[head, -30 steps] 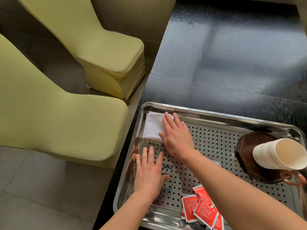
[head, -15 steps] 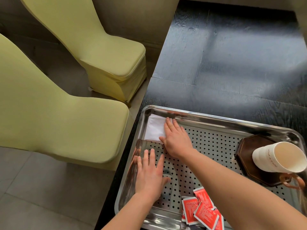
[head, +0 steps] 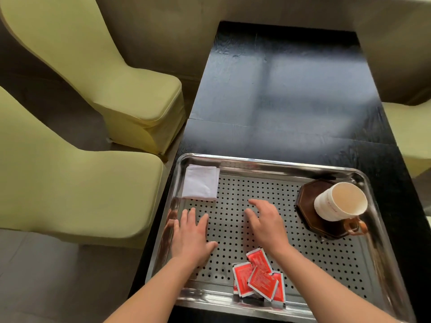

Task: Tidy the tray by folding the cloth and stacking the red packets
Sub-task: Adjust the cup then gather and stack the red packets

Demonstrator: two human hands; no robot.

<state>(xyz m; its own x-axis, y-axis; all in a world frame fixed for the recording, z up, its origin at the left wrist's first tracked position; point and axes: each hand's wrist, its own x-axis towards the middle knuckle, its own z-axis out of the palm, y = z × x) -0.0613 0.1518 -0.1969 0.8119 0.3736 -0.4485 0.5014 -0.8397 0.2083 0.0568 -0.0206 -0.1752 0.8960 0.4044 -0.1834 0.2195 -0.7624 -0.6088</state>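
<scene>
Here, a folded cloth (head: pixel 200 183) is seen in the far left corner of the tray (head: pixel 268 162), with red packets (head: pixel 258 279) heaped loosely at its near edge. Between them, the left hand (head: pixel 192 236) and right hand (head: pixel 265 223) are spread apart, nothing gripped.

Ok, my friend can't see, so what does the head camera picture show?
A left hand and a right hand spread open over a metal tray on a black table. A folded white cloth lies in its far left corner, red packets overlap loosely at the near edge, and a cup sits on a brown coaster at the right.
</scene>
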